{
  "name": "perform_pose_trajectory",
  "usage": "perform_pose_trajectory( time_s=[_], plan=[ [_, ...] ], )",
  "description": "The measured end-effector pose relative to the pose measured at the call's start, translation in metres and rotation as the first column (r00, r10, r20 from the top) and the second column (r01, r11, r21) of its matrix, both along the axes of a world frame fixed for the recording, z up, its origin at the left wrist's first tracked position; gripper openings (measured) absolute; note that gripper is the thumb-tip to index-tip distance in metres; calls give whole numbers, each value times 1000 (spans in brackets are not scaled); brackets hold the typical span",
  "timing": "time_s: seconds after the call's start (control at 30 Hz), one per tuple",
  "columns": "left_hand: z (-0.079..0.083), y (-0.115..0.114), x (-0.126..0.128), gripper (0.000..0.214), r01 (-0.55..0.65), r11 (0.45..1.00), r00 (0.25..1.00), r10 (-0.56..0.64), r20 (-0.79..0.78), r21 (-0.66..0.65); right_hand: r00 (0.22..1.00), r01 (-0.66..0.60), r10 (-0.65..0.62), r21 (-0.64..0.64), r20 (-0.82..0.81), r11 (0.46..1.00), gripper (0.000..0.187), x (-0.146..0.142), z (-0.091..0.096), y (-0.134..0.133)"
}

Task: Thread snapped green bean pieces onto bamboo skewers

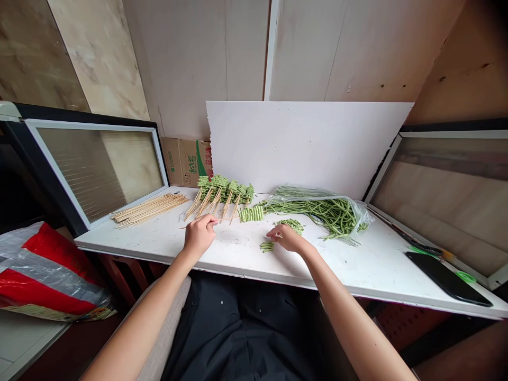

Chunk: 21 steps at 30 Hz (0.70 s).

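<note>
My left hand (199, 233) is closed round a bamboo skewer (227, 218), which points to the right. Cut pieces of green bean (251, 214) are threaded side by side along its far end. Over the white table my right hand (286, 237) hangs with bent fingers, its fingertips close to a few cut bean pieces (266, 246). Whether those fingers pinch a piece is too small to tell. Just behind that hand lies a small pile of cut beans (292, 226), partly hidden by it.
Finished bean skewers (224, 190) are stacked at the back, with bare skewers (148, 209) to their left. Long beans (333, 214) spill from a clear plastic bag (359, 211). A black phone (448, 278) lies at the right edge. Glass-framed panels flank the table (337, 270); a cardboard box (184, 161) stands behind.
</note>
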<state>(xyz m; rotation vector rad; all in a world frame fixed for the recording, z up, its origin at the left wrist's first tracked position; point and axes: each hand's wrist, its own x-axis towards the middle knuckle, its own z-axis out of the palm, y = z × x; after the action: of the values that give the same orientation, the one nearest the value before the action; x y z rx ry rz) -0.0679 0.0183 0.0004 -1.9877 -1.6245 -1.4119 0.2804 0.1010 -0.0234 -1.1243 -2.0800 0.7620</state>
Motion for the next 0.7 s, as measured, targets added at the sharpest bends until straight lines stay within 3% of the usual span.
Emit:
perform_pose_trajectory(
  time_s=[0.13, 0.3, 0.43, 0.57, 0.7],
  plan=[
    [-1, 0, 0, 25, -1, 1000, 1000, 1, -3, 0, 999, -43, 44, -47, 28, 998, 11, 2, -2, 1],
    [-1, 0, 1, 26, 7, 1000, 1000, -7, -15, -9, 988, 4, -7, 18, 155, 1000, 13, 0, -3, -2],
    [-1, -1, 1, 25, -3, 1000, 1000, 3, -21, -16, 986, 17, -24, 44, 163, 999, 11, -1, 2, -5],
    [-1, -1, 1, 25, -3, 1000, 1000, 2, -14, -10, 999, 25, -24, 33, -42, 999, 6, -2, 9, -4],
    [-1, -1, 1, 25, 2, 1000, 1000, -2, -2, -5, 939, 96, -113, -66, -325, 993, 31, -3, 13, -1]
  ],
)
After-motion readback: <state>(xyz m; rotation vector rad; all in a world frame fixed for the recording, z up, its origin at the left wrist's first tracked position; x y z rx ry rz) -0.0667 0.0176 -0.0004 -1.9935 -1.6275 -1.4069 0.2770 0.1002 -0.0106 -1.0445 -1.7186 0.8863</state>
